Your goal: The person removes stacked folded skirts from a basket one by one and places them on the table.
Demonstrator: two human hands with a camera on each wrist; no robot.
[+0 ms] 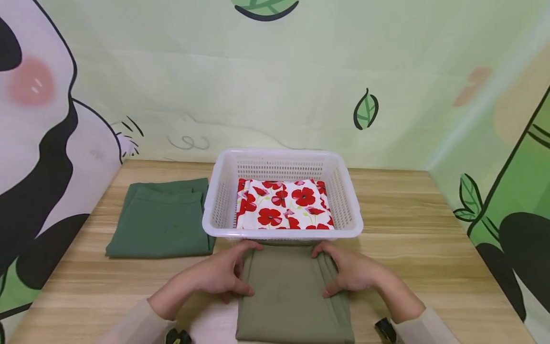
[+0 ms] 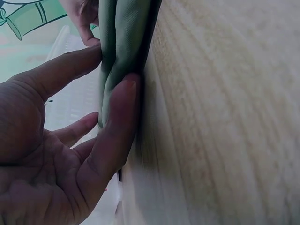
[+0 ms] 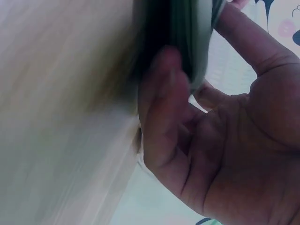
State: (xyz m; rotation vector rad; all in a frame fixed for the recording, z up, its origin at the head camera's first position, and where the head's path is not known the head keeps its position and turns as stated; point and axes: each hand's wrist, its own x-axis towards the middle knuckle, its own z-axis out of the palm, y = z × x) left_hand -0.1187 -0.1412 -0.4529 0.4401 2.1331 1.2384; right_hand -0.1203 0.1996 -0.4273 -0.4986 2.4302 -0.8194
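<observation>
A folded olive-green cloth point(image 1: 292, 291), several layers thick, lies in front of the white basket. My left hand point(image 1: 223, 272) grips its left edge, thumb on the top face and a finger near the far corner. In the left wrist view, a fingertip of that hand reaches the underside of the folded layers point(image 2: 131, 37). On the right edge, my right hand point(image 1: 354, 270) holds the cloth in the same way, thumb on top. The right wrist view shows its fingers point(image 3: 164, 108) at the lower side of the stacked layers point(image 3: 192, 42).
The white plastic basket point(image 1: 282, 233) stands just beyond the olive cloth and holds a folded white cloth with red flowers point(image 1: 281, 203). A folded dark green cloth point(image 1: 161, 224) lies left of the basket on the wooden table point(image 1: 399, 215). A printed wall backdrop point(image 1: 275, 95) rises behind.
</observation>
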